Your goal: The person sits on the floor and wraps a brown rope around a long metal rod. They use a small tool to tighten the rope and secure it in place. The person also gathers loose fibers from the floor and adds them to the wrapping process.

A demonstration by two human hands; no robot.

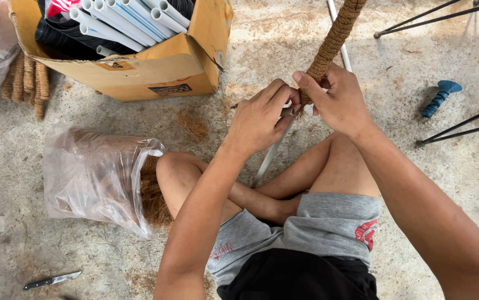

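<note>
I sit cross-legged on a concrete floor. A long white pipe (270, 158) runs from my lap up and away, its upper part wrapped in brown coir rope (331, 41). My left hand (259, 119) grips the pipe just below the wrapped end, fingers curled round it. Above it, my right hand (336, 100) closes on the lowest turns of the coir wrapping, thumb pressed against it. The two hands touch each other at the edge of the wrapping.
A cardboard box (156, 69) of white pipes stands at upper left, finished coir poles (26, 80) beside it. A plastic bag (92, 178) of loose coir fibre lies by my left knee. A knife (51, 280) lies lower left. A blue-handled tool (440, 97) and black metal legs (456, 130) are right.
</note>
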